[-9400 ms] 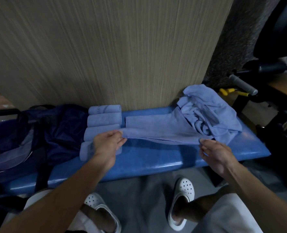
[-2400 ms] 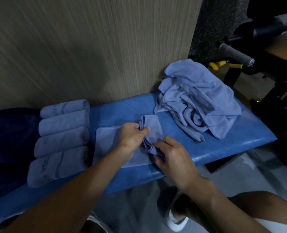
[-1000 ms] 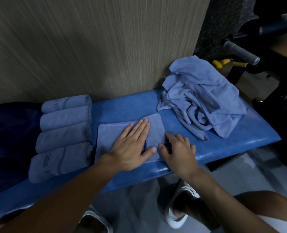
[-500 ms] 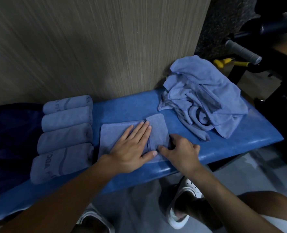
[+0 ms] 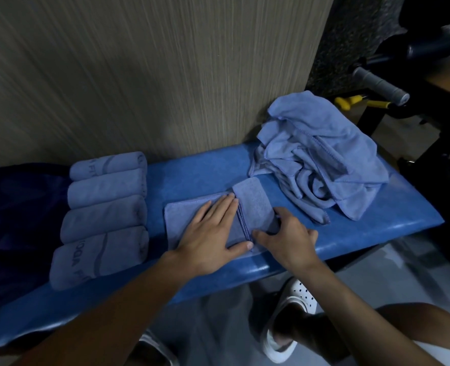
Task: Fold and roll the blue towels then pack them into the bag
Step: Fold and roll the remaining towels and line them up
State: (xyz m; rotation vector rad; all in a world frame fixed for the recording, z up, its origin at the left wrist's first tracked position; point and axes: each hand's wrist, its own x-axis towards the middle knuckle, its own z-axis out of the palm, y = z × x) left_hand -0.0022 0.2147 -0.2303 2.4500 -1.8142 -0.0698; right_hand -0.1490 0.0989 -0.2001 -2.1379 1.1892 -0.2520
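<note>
Along the wall (image 5: 139, 75), the blue padded bench (image 5: 377, 233) carries all your work. At its left end the dark bag (image 5: 12, 220) lies slumped, ready for packing. Toward the right end a heap of unfolded towels (image 5: 324, 159) sits by the back edge, within easy reach as your supply. Four rolled towels (image 5: 105, 215) lie side by side next to the bag, staged for loading. Near the front edge, between rolls and heap, lies the folded towel (image 5: 181, 217), its right end turned over. Your left hand (image 5: 210, 233) lies flat on it, fingers straight and pressed together, pinning the layers against sliding. Your right hand (image 5: 289, 239) curls its fingers round the turned end, thumb on top, seemingly to start the roll
</note>
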